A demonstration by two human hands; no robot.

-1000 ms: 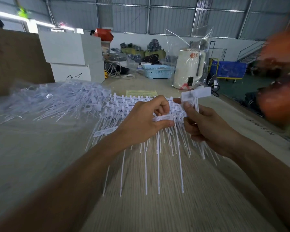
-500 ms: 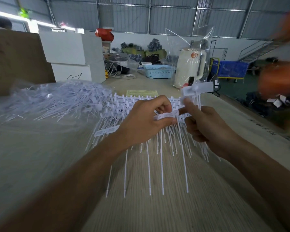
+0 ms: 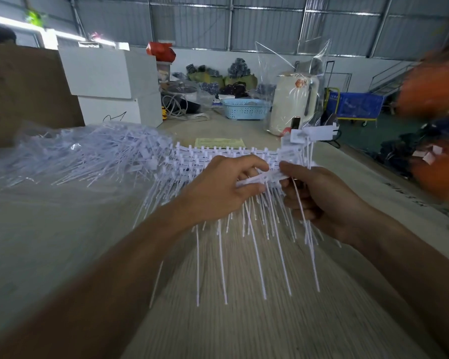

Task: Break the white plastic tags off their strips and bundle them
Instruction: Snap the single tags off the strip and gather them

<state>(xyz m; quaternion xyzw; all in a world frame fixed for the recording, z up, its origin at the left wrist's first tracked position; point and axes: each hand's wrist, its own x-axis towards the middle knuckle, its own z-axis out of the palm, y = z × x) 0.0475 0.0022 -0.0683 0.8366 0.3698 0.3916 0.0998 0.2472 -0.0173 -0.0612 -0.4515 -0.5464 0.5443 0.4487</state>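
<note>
Left hand (image 3: 218, 187) pinches the near end of a white plastic strip of tags (image 3: 254, 180) between thumb and curled fingers, held above the pale wooden table (image 3: 244, 320). Long thin white tails hang from the strip toward the tabletop.

Right hand (image 3: 319, 198) is curled round a small bundle of already-separated white tags (image 3: 310, 134), flat heads sticking up above the fist, tails running down through the palm. Its thumb tip sits right against the strip end, touching or nearly so; can't resolve the exact contact.

Change vs. a second ago: the right hand has closed the gap. It was clear of the strip with the bundle raised; now its thumb is at the strip's end next to the left thumb. The bundle has moved with it and looks unchanged in count. The left hand has held its grip.

Read: this looks like the set-up for snapping off the next tag, not a break already made. No loose tag visible between the hands.

More unbroken white strips (image 3: 218, 156) lie stacked just behind the hands, and a large heap of loose white tags on clear plastic sheet (image 3: 88, 154) sits to the left. Plenty left; task is probably mid-way at best.
</note>
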